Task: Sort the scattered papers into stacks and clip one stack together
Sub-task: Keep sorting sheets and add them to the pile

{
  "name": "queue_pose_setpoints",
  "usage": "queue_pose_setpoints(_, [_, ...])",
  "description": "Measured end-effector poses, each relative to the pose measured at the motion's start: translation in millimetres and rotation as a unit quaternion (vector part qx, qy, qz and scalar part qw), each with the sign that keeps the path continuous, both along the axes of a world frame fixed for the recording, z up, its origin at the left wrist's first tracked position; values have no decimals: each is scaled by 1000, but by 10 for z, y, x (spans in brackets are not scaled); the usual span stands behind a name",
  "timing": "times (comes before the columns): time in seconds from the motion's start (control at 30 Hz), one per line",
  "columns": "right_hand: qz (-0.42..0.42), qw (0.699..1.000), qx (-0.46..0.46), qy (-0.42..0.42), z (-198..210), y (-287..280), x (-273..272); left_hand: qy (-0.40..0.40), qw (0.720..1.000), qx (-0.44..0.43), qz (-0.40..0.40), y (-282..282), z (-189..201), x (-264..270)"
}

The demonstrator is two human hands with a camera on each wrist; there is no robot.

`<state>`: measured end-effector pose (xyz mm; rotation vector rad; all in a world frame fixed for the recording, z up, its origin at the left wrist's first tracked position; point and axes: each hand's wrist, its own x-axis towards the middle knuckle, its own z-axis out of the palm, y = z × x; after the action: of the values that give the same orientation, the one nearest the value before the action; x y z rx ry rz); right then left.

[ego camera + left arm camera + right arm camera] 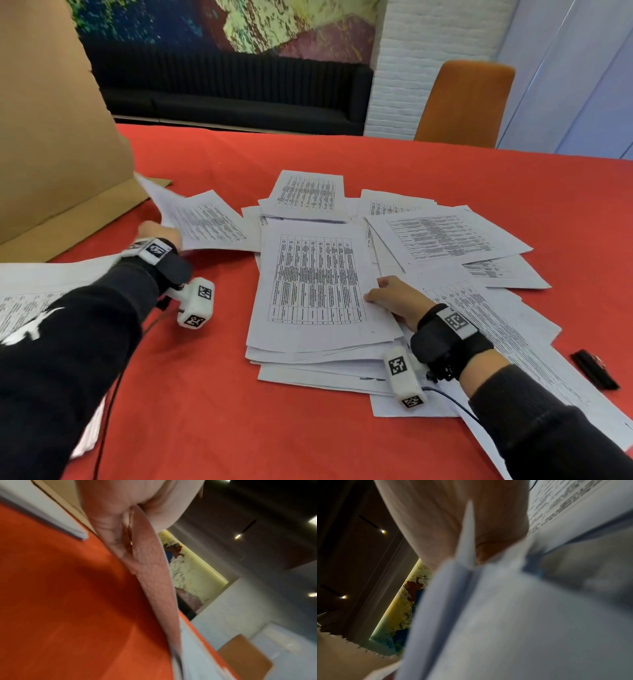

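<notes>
1. The central stack is pinned at its right edge by the right hand; fingers are hidden, so grip cannot be told. Layers may skew.
2. A loose sheet is pinched by the left hand; creasing is possible.
3. Farther sheets lie scattered; missorting is possible.

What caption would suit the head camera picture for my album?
Left hand lifts a printed sheet while right hand holds the middle stack on a red table.
</notes>
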<state>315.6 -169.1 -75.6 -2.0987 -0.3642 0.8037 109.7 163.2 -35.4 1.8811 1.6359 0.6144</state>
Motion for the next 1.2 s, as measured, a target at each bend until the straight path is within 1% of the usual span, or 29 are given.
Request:
queue_pose_setpoints(0.07, [-4, 1000, 9, 7, -9, -3, -8, -134, 990, 26, 34, 76, 208, -41])
queue_pose_setpoints(0.13, [-10, 1000, 24, 14, -20, 2, -11, -261, 961, 82, 28, -25, 459, -78])
queue_pose_setpoints(0.17, [-13, 999, 30, 17, -23, 0, -19, -306, 947, 99, 13, -111, 558, -78])
queue_pose_setpoints(0.2, [-15, 999, 32, 21, -24, -5, -24, -334, 937, 102, -14, -220, 607, -74])
queue_pose_setpoints(0.27, [-17, 999, 35, 22, -14, -3, -35, -359, 926, 54, -102, -538, 619, -30])
queue_pose_setpoints(0.3, [-15, 999, 34, 25, 11, -6, -55, -356, 922, 18, -153, -686, 572, 3])
queue_pose_setpoints(0.37, [-15, 999, 33, 22, 7, -7, -63, -318, 921, -59, -218, -962, 443, 82])
queue_pose_setpoints(0.43, [-7, 998, 53, 30, -7, -16, -76, -255, 925, -127, -251, -1119, 247, 135])
queue_pose_setpoints(0.5, [14, 997, 72, 30, -14, -27, -87, -202, 929, -175, -255, -1221, 39, 162])
queue_pose_setpoints(0.6, [38, 995, 91, 1, 21, -46, -130, -147, 939, -186, -248, -1280, -229, 148])
queue_pose_setpoints(0.67, [35, 995, 92, 7, 43, -42, -139, -127, 946, -184, -236, -1295, -334, 140])
queue_pose_setpoints(0.8, [32, 996, 81, 34, 79, -49, -151, -81, 956, -171, -223, -1372, -406, 123])
queue_pose_setpoints(0.83, [22, 996, 76, 34, 105, -53, -175, -67, 957, -173, -221, -1384, -405, 117])
queue_pose_setpoints(0.87, [-7, 997, 77, 29, 107, -36, -172, -53, 958, -173, -222, -1389, -405, 120])
queue_pose_setpoints(0.93, [-52, 996, 75, 17, 126, -33, -174, 8, 962, -160, -220, -1384, -384, 121])
queue_pose_setpoints(1.0, [-62, 995, 70, 39, 109, -13, -183, 67, 964, -150, -210, -1405, -357, 103])
queue_pose_setpoints(1.03, [-59, 994, 75, 49, 138, -6, -240, 62, 960, -162, -218, -1428, -356, 102])
queue_pose_setpoints(1.07, [-58, 993, 82, 59, 117, 21, -280, 37, 952, -191, -236, -1463, -354, 108])
queue_pose_setpoints(1.13, [-24, 994, 74, 75, 105, 60, -399, -14, 929, -252, -272, -1500, -414, 153])
queue_pose_setpoints(1.2, [8, 994, 94, 51, 95, 85, -485, -33, 915, -278, -291, -1558, -366, 155])
